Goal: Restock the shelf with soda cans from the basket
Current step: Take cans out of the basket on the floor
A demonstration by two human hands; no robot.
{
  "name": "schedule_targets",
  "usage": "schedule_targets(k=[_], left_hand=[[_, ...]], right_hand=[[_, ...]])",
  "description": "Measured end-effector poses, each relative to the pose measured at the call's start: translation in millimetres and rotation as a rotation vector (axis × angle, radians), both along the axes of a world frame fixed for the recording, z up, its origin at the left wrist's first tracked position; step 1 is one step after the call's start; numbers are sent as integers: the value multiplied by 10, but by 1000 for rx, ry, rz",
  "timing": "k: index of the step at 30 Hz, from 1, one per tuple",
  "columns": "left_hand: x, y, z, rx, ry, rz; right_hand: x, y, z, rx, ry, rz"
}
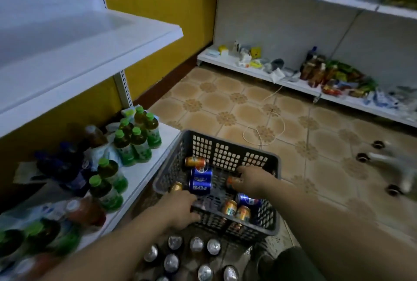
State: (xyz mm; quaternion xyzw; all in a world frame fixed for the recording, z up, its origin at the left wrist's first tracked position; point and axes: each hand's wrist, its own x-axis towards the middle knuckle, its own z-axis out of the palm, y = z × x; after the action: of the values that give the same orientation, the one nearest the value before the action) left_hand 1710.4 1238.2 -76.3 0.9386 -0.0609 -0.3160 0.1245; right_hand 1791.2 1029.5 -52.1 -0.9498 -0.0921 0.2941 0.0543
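One orange soda can (232, 182) lay gripped in our right hand (253, 180) inside the grey perforated plastic basket (225, 149) beside the low white shelf (144, 168), while our left hand (180, 207) clutched the basket's near rim.

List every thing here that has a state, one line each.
basket, upright, partly filled with cans.
Pepsi cans, lying on their sides in the basket.
orange can, lying in the basket, gripped by the right hand.
left hand, gripping the basket's near rim.
loose cans, standing upright outside the basket.
green-capped bottles, upright on the bottom shelf, caps on.
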Motion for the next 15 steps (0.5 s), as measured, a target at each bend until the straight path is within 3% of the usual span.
schedule_targets(k=[6,15], left_hand=[[556,179,-897,24,-27,5],[1328,935,-1831,228,-145,128]], right_hand=[[442,-24,-942,76,161,-95],[1080,379,-2128,138,270,-131]])
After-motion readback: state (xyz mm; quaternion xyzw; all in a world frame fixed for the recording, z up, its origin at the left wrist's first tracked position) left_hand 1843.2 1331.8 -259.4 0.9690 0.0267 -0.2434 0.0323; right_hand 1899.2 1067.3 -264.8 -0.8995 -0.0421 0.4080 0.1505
